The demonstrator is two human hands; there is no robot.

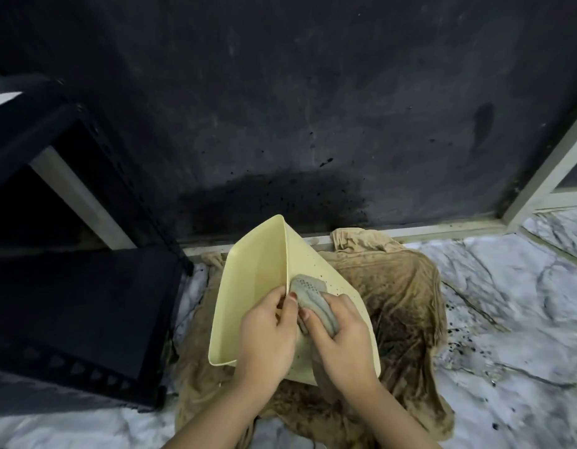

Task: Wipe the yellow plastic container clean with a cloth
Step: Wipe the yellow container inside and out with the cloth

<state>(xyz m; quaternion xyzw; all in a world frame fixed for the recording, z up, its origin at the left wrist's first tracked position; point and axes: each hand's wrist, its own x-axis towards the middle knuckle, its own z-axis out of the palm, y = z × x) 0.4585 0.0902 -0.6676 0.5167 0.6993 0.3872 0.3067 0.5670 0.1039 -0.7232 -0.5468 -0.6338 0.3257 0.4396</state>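
Note:
A pale yellow plastic container [258, 273] is tilted on its side over a soiled brown cloth, its opening facing left. Dark specks dot its outer right wall. My left hand [266, 338] grips the container's near rim, thumb on the edge. My right hand [340, 338] is closed around a bunched grey cloth [313, 296], which is pressed against the speckled outer wall beside the rim.
The brown cloth [400, 296], dirty with dark soil, is spread on a marble-patterned floor [507, 303] scattered with dark crumbs. A black shelf unit [79, 306] stands at the left. A dark stained wall [313, 108] rises behind, with a pale frame [546, 170] at the right.

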